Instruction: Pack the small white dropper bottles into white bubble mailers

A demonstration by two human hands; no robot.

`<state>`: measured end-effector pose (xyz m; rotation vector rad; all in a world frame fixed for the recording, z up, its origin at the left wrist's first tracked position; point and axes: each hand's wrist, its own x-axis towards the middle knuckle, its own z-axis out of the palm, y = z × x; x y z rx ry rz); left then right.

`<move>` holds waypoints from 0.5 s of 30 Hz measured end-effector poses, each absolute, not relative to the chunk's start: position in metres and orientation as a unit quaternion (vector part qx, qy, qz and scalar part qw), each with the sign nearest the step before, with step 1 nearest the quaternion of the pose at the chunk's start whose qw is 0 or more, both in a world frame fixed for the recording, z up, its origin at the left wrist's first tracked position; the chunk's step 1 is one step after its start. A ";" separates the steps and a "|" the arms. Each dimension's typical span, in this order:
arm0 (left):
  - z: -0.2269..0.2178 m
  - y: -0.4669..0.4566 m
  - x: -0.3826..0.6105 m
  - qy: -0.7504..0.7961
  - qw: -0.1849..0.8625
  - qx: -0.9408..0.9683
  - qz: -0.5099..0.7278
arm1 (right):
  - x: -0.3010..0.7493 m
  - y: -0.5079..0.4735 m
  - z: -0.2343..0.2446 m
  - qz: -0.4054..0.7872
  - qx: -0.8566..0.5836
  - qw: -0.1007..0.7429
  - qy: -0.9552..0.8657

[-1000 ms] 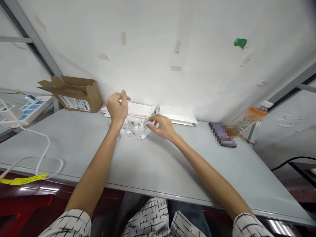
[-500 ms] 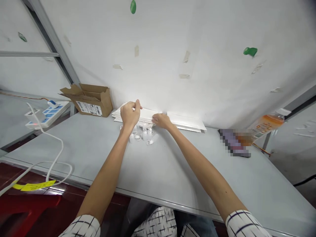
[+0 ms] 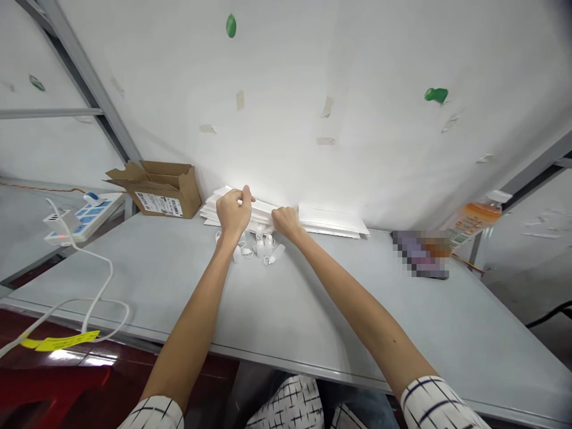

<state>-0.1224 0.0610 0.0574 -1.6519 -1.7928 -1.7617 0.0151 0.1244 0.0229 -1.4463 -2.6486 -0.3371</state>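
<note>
Pinching the top of the flat white paper stack (image 3: 262, 209) at the desk's (image 3: 313, 310) far edge, the left hand (image 3: 232, 211) stays closed on it. The right hand (image 3: 286, 220) has left the small white plastic pieces (image 3: 263, 249) and now rests on the stack, seemingly curled, though I cannot tell its grip.

the phone-like object (image 3: 420, 254) is blurred out; the right hand (image 3: 286, 221) hides its fingertips, perhaps under the white stack (image 3: 263, 210).

Both bare forearms stretch forward and converge, checked sleeves ending near the elbows. The left hand (image 3: 232, 211) shows its back, thumb and fingertips pinched together. The right hand (image 3: 286, 221), just beside it, curls its fingers downward, hiding its grip.
</note>
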 end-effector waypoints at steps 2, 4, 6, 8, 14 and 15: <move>0.058 0.060 -0.122 -0.585 0.082 -0.552 -0.588 | 0.019 0.126 0.032 -0.121 -0.493 0.079 -0.858; 0.059 0.059 -0.121 -0.568 0.099 -0.553 -0.602 | 0.031 0.127 0.046 -0.136 -0.512 0.122 -0.839; 0.061 0.057 -0.120 -0.546 0.117 -0.545 -0.625 | 0.051 0.127 0.062 -0.165 -0.525 0.200 -0.810; 0.063 0.055 -0.118 -0.528 0.130 -0.535 -0.647 | 0.080 0.120 0.075 -0.209 -0.521 0.298 -0.772; 0.066 0.053 -0.114 -0.520 0.122 -0.532 -0.657 | 0.196 0.051 0.069 -0.316 -0.419 0.381 -0.761; 0.065 0.053 -0.114 -0.520 0.116 -0.535 -0.655 | 0.214 0.035 0.063 -0.326 -0.400 0.384 -0.766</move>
